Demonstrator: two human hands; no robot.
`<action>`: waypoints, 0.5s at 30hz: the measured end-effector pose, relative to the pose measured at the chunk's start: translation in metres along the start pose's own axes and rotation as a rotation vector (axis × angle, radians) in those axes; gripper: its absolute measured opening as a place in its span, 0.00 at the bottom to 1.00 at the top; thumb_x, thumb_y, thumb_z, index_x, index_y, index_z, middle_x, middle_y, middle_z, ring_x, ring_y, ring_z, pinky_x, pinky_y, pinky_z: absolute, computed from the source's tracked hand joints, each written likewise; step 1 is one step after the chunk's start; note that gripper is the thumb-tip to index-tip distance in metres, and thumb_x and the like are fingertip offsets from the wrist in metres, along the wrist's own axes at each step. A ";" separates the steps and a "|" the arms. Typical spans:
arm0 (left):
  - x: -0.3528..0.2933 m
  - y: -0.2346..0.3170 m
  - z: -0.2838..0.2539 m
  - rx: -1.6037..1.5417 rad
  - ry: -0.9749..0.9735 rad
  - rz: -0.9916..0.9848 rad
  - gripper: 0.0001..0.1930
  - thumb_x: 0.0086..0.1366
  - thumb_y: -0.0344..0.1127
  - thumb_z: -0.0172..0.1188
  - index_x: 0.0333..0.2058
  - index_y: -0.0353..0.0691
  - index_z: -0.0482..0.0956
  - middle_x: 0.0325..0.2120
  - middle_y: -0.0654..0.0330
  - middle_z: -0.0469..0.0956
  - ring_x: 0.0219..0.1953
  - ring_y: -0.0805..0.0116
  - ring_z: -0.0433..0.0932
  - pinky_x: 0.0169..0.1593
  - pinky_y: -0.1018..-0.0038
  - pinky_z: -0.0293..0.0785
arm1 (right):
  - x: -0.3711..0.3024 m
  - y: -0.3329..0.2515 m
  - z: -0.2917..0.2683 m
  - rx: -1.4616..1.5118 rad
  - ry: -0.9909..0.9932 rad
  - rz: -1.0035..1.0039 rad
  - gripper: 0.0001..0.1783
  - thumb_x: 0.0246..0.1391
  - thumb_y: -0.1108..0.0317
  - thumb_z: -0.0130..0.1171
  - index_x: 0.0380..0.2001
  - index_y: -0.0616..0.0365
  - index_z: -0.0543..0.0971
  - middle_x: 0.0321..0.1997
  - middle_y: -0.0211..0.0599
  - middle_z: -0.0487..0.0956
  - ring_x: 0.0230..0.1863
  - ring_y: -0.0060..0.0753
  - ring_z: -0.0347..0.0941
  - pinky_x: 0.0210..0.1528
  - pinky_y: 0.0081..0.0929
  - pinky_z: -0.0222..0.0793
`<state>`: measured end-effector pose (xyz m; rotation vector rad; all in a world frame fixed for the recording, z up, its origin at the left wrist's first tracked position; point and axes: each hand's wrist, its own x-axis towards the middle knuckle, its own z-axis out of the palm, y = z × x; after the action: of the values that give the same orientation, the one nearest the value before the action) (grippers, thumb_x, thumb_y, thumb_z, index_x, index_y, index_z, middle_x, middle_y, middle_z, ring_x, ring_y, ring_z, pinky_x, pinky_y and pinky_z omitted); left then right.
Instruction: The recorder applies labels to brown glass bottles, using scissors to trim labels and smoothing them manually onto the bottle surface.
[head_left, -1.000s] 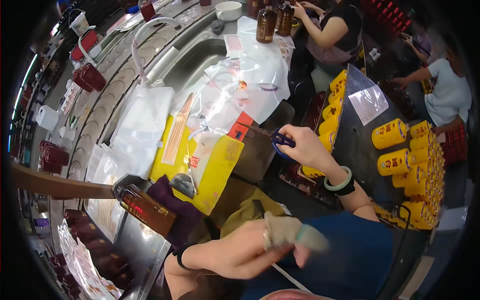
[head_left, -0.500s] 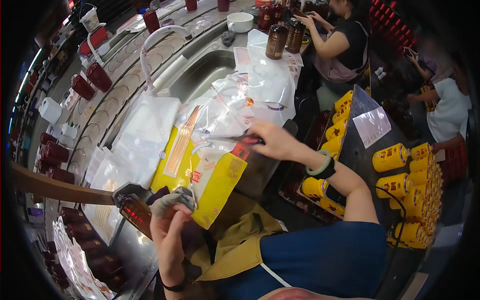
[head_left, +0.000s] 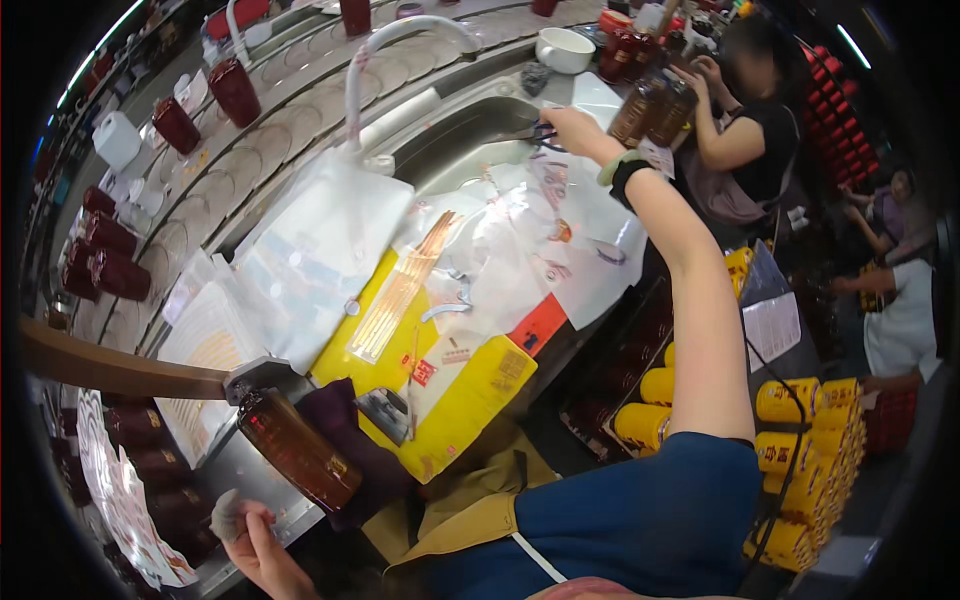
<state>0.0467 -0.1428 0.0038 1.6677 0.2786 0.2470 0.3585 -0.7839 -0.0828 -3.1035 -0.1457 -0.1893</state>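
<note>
My right hand (head_left: 580, 135) reaches out over the sink's near edge. It grips what look like dark-handled scissors (head_left: 541, 132), their tip pointing left over the basin. My left hand (head_left: 264, 555) is low at the left, its fingers curled and a grey covering (head_left: 228, 515) at the fingertips; whether it holds anything is hidden. Close to it, a brown glass bottle (head_left: 300, 450) lies tilted, neck toward a dark holder (head_left: 262, 378) on a wooden arm (head_left: 130, 365). A purple cloth (head_left: 385, 465) is bunched beside the bottle. Gold strips (head_left: 400, 290) and a small dark piece (head_left: 386, 412) rest on a yellow sheet (head_left: 480, 395).
White plastic sheets (head_left: 310, 250) and printed clear film (head_left: 500, 240) cover the counter by the metal sink (head_left: 465, 135). A curved tap (head_left: 352, 95) rises behind. Yellow cans (head_left: 790, 400) are stacked at right. Another person (head_left: 750, 130) handles brown bottles (head_left: 668, 110) at far right.
My right hand has moved far forward from the yellow sheet to the sink with the tool. My left hand has dropped down and left, away from the bottle and sheet. The view has shifted.
</note>
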 end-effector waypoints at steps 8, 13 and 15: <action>0.001 -0.013 -0.031 0.200 0.207 -0.015 0.14 0.71 0.27 0.56 0.54 0.35 0.73 0.38 0.59 0.77 0.39 0.73 0.75 0.46 0.76 0.74 | 0.052 0.027 0.022 -0.007 -0.114 -0.090 0.17 0.51 0.80 0.56 0.46 0.54 0.77 0.45 0.47 0.81 0.50 0.52 0.77 0.48 0.42 0.73; 0.006 -0.021 -0.031 0.233 0.194 -0.101 0.14 0.71 0.28 0.56 0.54 0.35 0.73 0.40 0.59 0.77 0.41 0.72 0.75 0.47 0.76 0.73 | 0.068 0.046 0.042 -0.195 -0.296 -0.095 0.17 0.51 0.77 0.59 0.46 0.51 0.78 0.45 0.42 0.80 0.51 0.47 0.77 0.50 0.40 0.73; 0.009 -0.023 -0.029 0.298 0.177 -0.075 0.14 0.72 0.28 0.56 0.54 0.36 0.73 0.41 0.59 0.77 0.41 0.73 0.75 0.47 0.77 0.74 | 0.073 0.053 0.048 -0.270 -0.292 -0.155 0.19 0.49 0.75 0.62 0.46 0.49 0.78 0.45 0.39 0.80 0.51 0.45 0.77 0.51 0.39 0.74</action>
<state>0.0450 -0.1099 -0.0159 1.9272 0.5316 0.3087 0.4416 -0.8287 -0.1226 -3.3705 -0.3988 0.2663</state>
